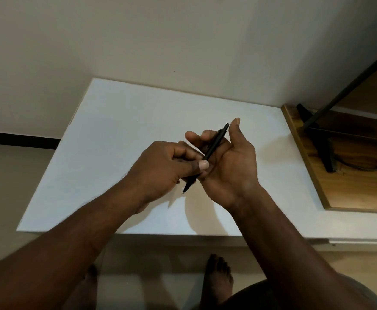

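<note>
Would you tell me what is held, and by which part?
A pen: the left hand pinches its lower barrel, near the tip, while the right hand cradles its upper half.

Slim black plastic pen [213,146], uniform black; flat white rectangular tabletop [115,142], plain; brown wooden board [351,193], darker streaked grain; black metal stand legs [324,151]; cream painted wall [183,41], plain; black skirting strip [19,140].

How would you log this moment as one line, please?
left hand: pinches pen near tip | right hand: palm up, holds pen's upper part | pen: black, tilted, above white table
</note>
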Action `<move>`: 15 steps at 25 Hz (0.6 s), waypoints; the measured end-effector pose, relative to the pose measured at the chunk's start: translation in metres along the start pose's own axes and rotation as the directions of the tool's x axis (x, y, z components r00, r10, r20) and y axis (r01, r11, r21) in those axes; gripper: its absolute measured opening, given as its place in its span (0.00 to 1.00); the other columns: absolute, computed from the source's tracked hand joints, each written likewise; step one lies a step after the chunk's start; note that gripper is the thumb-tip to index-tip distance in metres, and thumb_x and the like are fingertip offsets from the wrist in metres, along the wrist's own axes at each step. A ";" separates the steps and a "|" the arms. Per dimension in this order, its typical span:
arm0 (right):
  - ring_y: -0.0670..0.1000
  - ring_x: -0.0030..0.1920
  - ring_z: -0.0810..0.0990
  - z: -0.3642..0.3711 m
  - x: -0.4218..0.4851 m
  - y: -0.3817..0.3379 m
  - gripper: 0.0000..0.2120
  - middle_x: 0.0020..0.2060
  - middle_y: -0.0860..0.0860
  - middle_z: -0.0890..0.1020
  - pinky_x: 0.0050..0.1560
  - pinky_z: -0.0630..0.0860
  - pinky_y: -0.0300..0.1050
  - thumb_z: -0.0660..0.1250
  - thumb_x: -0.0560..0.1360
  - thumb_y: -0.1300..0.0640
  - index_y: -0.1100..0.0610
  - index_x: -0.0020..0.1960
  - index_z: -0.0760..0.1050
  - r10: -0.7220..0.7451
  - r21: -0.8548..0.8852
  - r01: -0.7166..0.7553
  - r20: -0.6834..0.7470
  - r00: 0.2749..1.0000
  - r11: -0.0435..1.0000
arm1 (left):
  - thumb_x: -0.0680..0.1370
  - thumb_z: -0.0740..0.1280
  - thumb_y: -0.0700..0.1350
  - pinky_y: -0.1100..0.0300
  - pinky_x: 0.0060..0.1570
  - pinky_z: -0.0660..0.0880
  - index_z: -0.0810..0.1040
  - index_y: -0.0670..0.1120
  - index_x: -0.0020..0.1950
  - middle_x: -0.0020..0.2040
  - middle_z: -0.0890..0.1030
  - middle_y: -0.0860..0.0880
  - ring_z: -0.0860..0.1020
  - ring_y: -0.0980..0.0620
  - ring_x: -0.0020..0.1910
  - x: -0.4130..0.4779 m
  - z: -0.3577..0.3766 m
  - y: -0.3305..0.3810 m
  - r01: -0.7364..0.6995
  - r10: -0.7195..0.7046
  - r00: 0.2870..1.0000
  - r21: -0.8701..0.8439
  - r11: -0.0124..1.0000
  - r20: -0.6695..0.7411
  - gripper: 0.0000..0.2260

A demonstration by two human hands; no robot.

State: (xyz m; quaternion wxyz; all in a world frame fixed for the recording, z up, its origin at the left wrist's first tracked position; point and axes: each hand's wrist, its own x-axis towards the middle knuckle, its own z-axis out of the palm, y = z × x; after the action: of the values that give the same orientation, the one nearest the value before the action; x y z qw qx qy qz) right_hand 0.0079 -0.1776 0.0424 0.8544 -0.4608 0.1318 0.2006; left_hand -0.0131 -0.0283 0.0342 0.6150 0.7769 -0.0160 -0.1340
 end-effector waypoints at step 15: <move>0.48 0.28 0.59 -0.016 -0.002 -0.018 0.26 0.29 0.47 0.63 0.32 0.59 0.41 0.59 0.80 0.36 0.53 0.33 0.63 -0.062 0.491 0.074 -0.041 0.997 0.868 | 0.80 0.69 0.51 0.60 0.42 0.75 0.86 0.54 0.48 0.42 0.88 0.58 0.84 0.58 0.41 0.003 0.007 -0.008 0.046 -0.044 0.998 0.035 0.998 -0.051 0.06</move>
State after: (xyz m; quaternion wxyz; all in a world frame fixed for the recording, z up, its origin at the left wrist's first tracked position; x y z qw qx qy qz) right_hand 0.0141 -0.2007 0.0476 0.9484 -0.2348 0.1725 0.1249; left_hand -0.0129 -0.0338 0.0249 0.5980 0.7911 0.0148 -0.1279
